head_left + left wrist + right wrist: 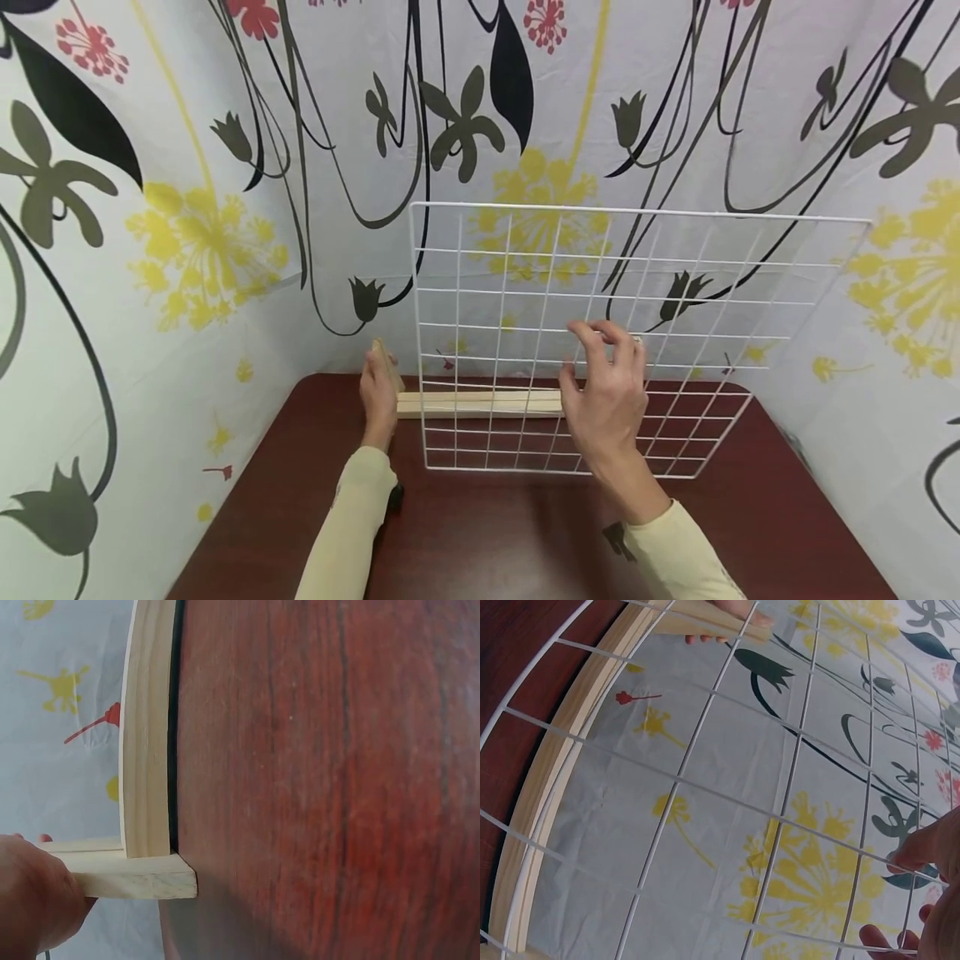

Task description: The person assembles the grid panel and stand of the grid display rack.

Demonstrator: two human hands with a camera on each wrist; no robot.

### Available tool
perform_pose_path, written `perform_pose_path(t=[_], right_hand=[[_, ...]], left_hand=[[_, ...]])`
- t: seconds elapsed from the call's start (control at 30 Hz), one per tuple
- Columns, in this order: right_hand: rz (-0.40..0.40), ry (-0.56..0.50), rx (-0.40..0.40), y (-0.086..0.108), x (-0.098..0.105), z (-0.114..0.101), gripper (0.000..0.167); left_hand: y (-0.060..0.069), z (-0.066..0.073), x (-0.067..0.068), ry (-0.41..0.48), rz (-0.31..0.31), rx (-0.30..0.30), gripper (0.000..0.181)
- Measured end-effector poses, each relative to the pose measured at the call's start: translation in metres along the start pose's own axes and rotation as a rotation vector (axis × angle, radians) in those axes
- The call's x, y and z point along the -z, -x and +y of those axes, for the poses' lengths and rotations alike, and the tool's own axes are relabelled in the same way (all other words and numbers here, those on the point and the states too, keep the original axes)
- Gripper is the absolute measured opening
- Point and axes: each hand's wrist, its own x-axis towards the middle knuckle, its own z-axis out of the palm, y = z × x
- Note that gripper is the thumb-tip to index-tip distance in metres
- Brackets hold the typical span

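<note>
A white wire grid panel (525,292) stands upright over the dark red table. My right hand (606,392) grips it near its middle, fingers curled at the wires; exactly which wires lie under the fingertips is hard to see. At the far left, my left hand (378,392) holds a short pale wooden piece (142,879). That piece meets the end of a long wooden bar (148,735) at a corner. The bar lies along the table's back edge, behind the panel. In the right wrist view, the bar (562,765) shows through the wires.
The table (480,533) has a dark red wood-grain top. Floral-printed cloth (345,183) hangs behind it and on both sides, close to its edges.
</note>
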Motion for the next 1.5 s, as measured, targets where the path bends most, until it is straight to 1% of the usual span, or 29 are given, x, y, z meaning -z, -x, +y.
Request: perform_pose_path(t=[0.07, 0.2, 0.4, 0.47, 0.57, 0.67, 0.77, 0.9, 0.97, 1.03, 1.2, 1.37, 1.5], right_hand=[[-0.004, -0.006, 0.006, -0.001, -0.001, 0.001, 0.048], [-0.012, -0.016, 0.016, -0.007, -0.003, 0.001, 0.048], [-0.032, -0.026, 0.041, -0.024, -0.006, -0.004, 0.047], [-0.04, -0.026, 0.053, -0.031, -0.007, -0.005, 0.047], [-0.052, -0.02, 0.077, -0.041, -0.01, -0.007, 0.049], [-0.05, -0.044, 0.092, -0.051, -0.014, -0.01, 0.053], [-0.046, -0.074, 0.096, -0.063, -0.018, -0.013, 0.056], [-0.042, -0.085, 0.099, -0.08, -0.02, -0.018, 0.056], [-0.034, -0.082, 0.101, -0.088, -0.021, -0.021, 0.055], [-0.015, -0.082, 0.1, -0.096, -0.021, -0.023, 0.056], [0.041, -0.078, 0.099, -0.112, -0.022, -0.029, 0.057], [0.06, -0.076, 0.109, -0.125, -0.024, -0.034, 0.054], [0.075, -0.092, 0.119, -0.136, -0.025, -0.042, 0.051]], left_hand=[[0.001, -0.002, 0.0, 0.018, 0.003, -0.003, 0.08], [0.002, -0.004, 0.001, 0.018, 0.006, -0.02, 0.081], [0.0, -0.005, 0.0, 0.033, 0.003, -0.023, 0.083], [0.0, -0.006, -0.001, 0.041, 0.014, -0.028, 0.081], [-0.002, -0.007, -0.003, 0.041, 0.03, -0.054, 0.072], [-0.004, -0.008, -0.005, 0.018, 0.043, -0.077, 0.065], [-0.004, -0.009, -0.004, -0.025, 0.068, -0.089, 0.065], [-0.002, -0.01, -0.003, -0.038, 0.095, -0.084, 0.067], [-0.002, -0.011, -0.004, -0.018, 0.1, -0.083, 0.065], [-0.002, -0.013, -0.005, -0.019, 0.109, -0.08, 0.064], [-0.004, -0.015, -0.007, -0.005, 0.13, -0.105, 0.059], [-0.005, -0.017, -0.008, 0.056, 0.134, -0.13, 0.056], [-0.005, -0.014, -0.009, 0.07, 0.132, -0.14, 0.053]])
